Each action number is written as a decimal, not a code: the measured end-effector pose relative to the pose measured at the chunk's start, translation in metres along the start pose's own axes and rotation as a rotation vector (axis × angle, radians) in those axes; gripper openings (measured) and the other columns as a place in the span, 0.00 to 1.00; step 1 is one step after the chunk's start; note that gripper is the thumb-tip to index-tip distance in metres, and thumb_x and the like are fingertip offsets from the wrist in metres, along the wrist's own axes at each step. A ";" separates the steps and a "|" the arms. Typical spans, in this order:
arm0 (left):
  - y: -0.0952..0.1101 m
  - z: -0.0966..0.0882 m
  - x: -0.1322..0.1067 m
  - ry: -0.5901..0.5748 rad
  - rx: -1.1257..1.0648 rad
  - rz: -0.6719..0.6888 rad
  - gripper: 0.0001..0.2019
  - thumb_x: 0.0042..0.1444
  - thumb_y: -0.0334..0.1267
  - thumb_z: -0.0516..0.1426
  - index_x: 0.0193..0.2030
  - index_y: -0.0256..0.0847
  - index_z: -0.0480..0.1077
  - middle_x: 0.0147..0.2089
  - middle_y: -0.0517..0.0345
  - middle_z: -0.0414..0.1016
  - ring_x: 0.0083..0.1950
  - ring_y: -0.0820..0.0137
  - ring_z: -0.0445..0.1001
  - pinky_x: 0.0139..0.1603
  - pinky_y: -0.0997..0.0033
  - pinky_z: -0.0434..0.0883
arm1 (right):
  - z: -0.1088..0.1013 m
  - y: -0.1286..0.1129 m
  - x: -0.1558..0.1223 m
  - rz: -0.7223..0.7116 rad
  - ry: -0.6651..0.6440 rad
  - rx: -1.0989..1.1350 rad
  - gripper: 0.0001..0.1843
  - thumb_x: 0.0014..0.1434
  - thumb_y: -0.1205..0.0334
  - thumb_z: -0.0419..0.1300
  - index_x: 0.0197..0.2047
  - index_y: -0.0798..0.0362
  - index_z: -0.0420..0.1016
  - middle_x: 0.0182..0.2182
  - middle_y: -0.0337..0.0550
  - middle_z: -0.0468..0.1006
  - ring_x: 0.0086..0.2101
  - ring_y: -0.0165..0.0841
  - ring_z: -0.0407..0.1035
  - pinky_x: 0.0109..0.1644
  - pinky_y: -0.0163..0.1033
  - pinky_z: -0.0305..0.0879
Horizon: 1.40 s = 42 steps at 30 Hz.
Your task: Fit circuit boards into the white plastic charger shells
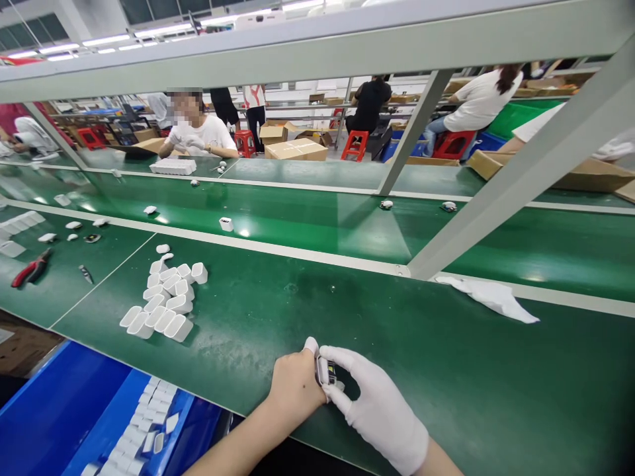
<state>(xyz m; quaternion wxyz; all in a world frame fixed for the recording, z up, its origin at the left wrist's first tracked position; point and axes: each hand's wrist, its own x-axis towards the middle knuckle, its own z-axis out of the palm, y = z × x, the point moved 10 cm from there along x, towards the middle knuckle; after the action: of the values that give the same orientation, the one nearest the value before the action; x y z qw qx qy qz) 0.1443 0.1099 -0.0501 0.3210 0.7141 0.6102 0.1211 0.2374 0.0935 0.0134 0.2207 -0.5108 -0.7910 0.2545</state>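
Note:
My left hand [296, 385] is bare, with a white cot on one fingertip, and its fingers are curled round a small white part with a metal insert [325, 371]. My right hand [374, 404], in a white glove, pinches the same part from the right. Both hands rest at the near edge of the green bench [397, 344]. A heap of several small white plastic shells [166, 297] lies on the bench to the left of my hands.
A white cloth [491, 297] lies to the right. A blue bin [99, 423] with white shells sits below left. Red pliers [30, 268] lie far left. A grey slanted frame post [520, 172] crosses the green conveyor [297, 218]. Other people sit beyond.

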 end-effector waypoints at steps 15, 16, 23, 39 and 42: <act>0.002 0.005 0.002 -0.009 0.054 0.043 0.19 0.47 0.51 0.59 0.39 0.44 0.58 0.31 0.57 0.79 0.32 0.57 0.78 0.27 0.69 0.60 | -0.003 -0.013 0.005 -0.003 -0.040 0.028 0.21 0.57 0.67 0.56 0.54 0.47 0.72 0.50 0.41 0.76 0.47 0.39 0.73 0.51 0.44 0.73; 0.001 0.006 0.002 -0.012 0.060 0.038 0.19 0.47 0.51 0.59 0.39 0.44 0.59 0.31 0.57 0.79 0.33 0.57 0.79 0.27 0.69 0.61 | -0.006 -0.011 0.003 0.008 -0.017 0.040 0.21 0.57 0.67 0.56 0.54 0.47 0.72 0.49 0.41 0.77 0.47 0.38 0.73 0.51 0.42 0.73; -0.001 0.009 0.005 -0.035 0.083 0.027 0.19 0.48 0.50 0.57 0.42 0.42 0.60 0.32 0.54 0.79 0.34 0.54 0.79 0.30 0.67 0.64 | -0.014 -0.001 -0.009 0.017 0.110 0.025 0.20 0.59 0.63 0.56 0.56 0.48 0.70 0.50 0.40 0.77 0.48 0.37 0.73 0.54 0.42 0.72; -0.001 0.008 0.005 -0.018 0.062 0.042 0.18 0.48 0.48 0.58 0.42 0.41 0.62 0.32 0.52 0.79 0.34 0.54 0.79 0.30 0.67 0.65 | 0.003 0.005 -0.002 0.079 -0.015 0.105 0.22 0.57 0.66 0.56 0.56 0.47 0.70 0.52 0.44 0.74 0.51 0.40 0.70 0.56 0.49 0.69; -0.001 0.006 0.004 0.004 0.077 0.043 0.19 0.47 0.49 0.59 0.41 0.42 0.63 0.31 0.53 0.79 0.33 0.56 0.79 0.29 0.68 0.64 | 0.006 0.008 -0.004 0.113 -0.025 0.164 0.25 0.54 0.66 0.58 0.57 0.47 0.70 0.56 0.44 0.71 0.55 0.42 0.66 0.61 0.52 0.64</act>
<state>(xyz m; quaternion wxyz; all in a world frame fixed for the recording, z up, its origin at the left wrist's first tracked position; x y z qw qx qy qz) 0.1479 0.1122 -0.0567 0.2894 0.7385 0.5997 0.1057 0.2407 0.0915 0.0035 0.2370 -0.5315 -0.7403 0.3367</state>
